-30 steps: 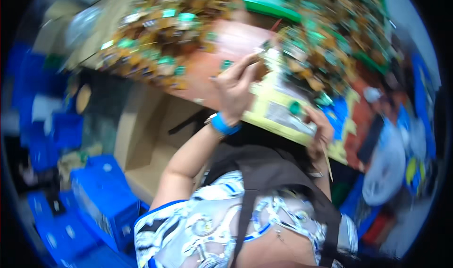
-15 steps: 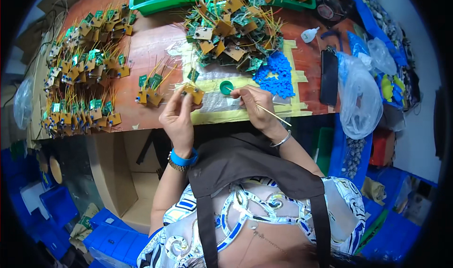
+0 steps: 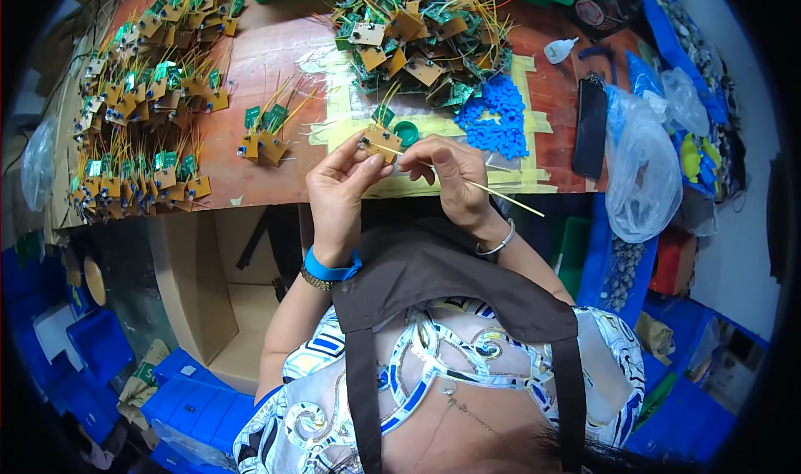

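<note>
Board heap (image 3: 421, 44) on table (image 3: 271, 48), cup (image 3: 406, 132) before it, bottle (image 3: 558, 52) at right

The board (image 3: 382, 143) is tan with dark parts, held aslant. The stick (image 3: 509, 200), thin and pale, points at it.

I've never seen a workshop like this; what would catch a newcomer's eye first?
Probably the big heap of wired circuit boards far across the table, with bright blue pieces at its near right. Nearer, in the middle, a thin stick points at a held tan board.
</note>
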Action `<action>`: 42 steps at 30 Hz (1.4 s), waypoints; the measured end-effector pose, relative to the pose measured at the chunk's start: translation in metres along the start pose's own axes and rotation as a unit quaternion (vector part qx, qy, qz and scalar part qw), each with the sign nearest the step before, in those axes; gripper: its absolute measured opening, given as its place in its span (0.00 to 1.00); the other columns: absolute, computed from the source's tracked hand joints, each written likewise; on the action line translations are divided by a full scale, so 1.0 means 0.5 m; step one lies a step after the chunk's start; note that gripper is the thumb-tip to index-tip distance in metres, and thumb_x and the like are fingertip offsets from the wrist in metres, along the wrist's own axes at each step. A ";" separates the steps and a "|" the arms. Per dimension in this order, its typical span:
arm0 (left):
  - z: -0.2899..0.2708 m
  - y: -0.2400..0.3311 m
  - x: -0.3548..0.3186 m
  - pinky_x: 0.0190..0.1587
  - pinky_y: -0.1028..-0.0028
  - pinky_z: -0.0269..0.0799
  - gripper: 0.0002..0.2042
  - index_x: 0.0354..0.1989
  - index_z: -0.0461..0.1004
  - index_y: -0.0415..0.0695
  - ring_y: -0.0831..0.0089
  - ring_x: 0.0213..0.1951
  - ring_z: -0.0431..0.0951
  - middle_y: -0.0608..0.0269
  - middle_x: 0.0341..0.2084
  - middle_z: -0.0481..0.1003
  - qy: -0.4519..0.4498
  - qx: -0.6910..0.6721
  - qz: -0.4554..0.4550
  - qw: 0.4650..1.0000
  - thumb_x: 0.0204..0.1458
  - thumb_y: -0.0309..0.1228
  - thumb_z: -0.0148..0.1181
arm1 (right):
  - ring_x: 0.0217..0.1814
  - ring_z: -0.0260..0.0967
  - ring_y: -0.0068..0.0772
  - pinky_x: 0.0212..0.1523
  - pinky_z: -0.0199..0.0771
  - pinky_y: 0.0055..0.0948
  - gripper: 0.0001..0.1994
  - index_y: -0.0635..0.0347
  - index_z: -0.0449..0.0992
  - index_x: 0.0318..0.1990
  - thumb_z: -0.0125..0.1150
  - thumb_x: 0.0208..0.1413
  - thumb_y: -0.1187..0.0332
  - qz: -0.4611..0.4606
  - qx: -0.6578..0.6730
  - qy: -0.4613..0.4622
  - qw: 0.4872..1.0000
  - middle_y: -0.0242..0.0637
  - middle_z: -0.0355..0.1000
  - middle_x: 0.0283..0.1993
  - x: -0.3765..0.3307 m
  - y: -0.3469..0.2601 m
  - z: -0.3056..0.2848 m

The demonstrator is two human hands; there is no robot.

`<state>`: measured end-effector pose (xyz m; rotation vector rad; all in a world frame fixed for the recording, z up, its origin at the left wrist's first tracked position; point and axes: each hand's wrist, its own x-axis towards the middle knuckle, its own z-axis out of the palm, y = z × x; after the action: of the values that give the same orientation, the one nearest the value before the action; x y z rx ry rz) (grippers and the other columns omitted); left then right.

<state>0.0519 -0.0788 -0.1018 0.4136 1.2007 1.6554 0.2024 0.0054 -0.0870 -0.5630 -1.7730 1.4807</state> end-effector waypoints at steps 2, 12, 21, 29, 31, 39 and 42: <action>0.002 0.002 -0.002 0.41 0.76 0.80 0.20 0.56 0.68 0.31 0.70 0.34 0.81 0.59 0.35 0.75 -0.003 0.000 0.002 1.000 0.53 0.16 0.59 | 0.31 0.69 0.24 0.30 0.66 0.21 0.30 0.69 0.77 0.36 0.38 0.68 0.48 0.002 -0.001 -0.003 1.000 0.41 0.74 0.34 -0.001 0.003 0.001; 0.008 -0.001 -0.009 0.40 0.77 0.79 0.20 0.55 0.68 0.30 0.72 0.35 0.80 0.60 0.34 0.74 -0.007 0.002 0.011 1.000 0.53 0.17 0.59 | 0.32 0.71 0.31 0.34 0.71 0.26 0.14 0.67 0.77 0.37 0.51 0.64 0.64 -0.048 -0.053 -0.012 0.997 0.40 0.74 0.32 -0.001 0.002 0.000; 0.000 -0.003 -0.010 0.44 0.72 0.80 0.20 0.56 0.68 0.30 0.72 0.36 0.79 0.64 0.34 0.71 0.010 0.018 0.033 0.999 0.54 0.18 0.59 | 0.39 0.73 0.33 0.40 0.71 0.29 0.07 0.67 0.77 0.39 0.56 0.59 0.73 -0.041 -0.046 0.071 0.996 0.41 0.76 0.37 -0.028 -0.030 -0.062; 0.005 -0.012 -0.007 0.45 0.71 0.80 0.20 0.56 0.68 0.30 0.72 0.36 0.78 0.64 0.34 0.71 0.005 0.034 0.042 0.999 0.55 0.19 0.58 | 0.34 0.71 0.37 0.36 0.69 0.31 0.09 0.62 0.76 0.36 0.67 0.45 0.78 -0.093 -0.430 0.158 0.884 0.38 0.75 0.31 -0.013 0.064 -0.111; 0.009 -0.014 -0.007 0.45 0.71 0.80 0.20 0.56 0.68 0.31 0.72 0.37 0.78 0.64 0.35 0.71 0.002 0.037 0.042 0.998 0.54 0.19 0.59 | 0.35 0.70 0.41 0.36 0.68 0.34 0.12 0.61 0.76 0.34 0.69 0.39 0.78 -0.090 -0.436 0.167 0.880 0.38 0.74 0.31 -0.009 0.072 -0.106; 0.010 -0.011 -0.006 0.45 0.71 0.80 0.20 0.56 0.68 0.31 0.73 0.37 0.78 0.64 0.34 0.72 0.001 0.052 0.043 0.998 0.54 0.18 0.59 | 0.35 0.69 0.37 0.37 0.64 0.33 0.14 0.57 0.76 0.36 0.70 0.38 0.76 -0.090 -0.472 0.161 0.862 0.32 0.74 0.31 -0.003 0.074 -0.094; 0.010 -0.011 -0.004 0.44 0.71 0.80 0.20 0.57 0.68 0.31 0.72 0.37 0.78 0.63 0.34 0.72 0.003 0.045 0.041 0.998 0.54 0.19 0.59 | 0.35 0.69 0.35 0.38 0.63 0.33 0.14 0.57 0.76 0.35 0.70 0.38 0.76 -0.116 -0.457 0.134 0.872 0.31 0.74 0.30 0.004 0.071 -0.086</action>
<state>0.0594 -0.0778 -0.1036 0.5215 1.2817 1.6769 0.2297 0.0428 -0.1183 -0.9139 -2.1481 0.2931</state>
